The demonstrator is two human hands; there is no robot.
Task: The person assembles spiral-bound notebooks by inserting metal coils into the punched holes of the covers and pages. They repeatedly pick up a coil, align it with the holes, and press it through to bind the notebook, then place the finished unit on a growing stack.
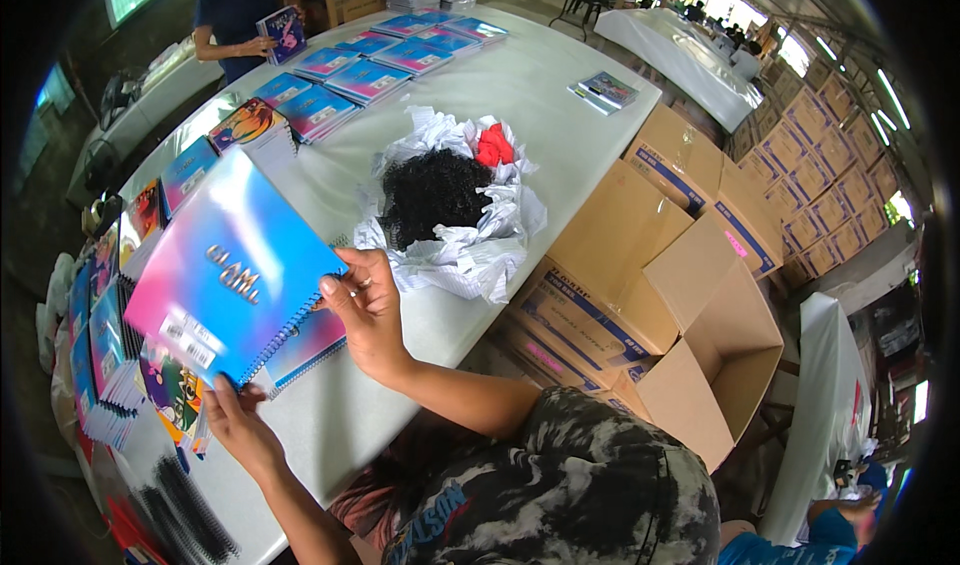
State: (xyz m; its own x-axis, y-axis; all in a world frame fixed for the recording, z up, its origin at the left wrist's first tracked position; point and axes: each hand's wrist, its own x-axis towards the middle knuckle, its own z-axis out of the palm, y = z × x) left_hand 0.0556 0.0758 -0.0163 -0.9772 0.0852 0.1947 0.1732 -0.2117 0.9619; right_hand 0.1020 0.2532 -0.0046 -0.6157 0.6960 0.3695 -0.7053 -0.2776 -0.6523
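A spiral notebook [235,265] with a blue and pink cover and a barcode label is tilted up above the table, between my hands. My left hand [240,430] grips its lower corner. Higher up, my right hand [372,315], wearing a ring, pinches the coil-bound edge. Behind and below it, partly covered, lies another blue and pink notebook [315,353]. To the right of the held notebook, a tangled heap of black wire-like strands [430,200] rests on crumpled white paper [480,255], with a red scrap [495,146] beside it.
Stacks of notebooks [375,80] line the table's [570,155] left and far sides. Black binding coils [185,515] lie at the lower left. Cardboard boxes [600,255], one open [745,350], stand along the right edge. Across the table, another person [240,15] holds a notebook.
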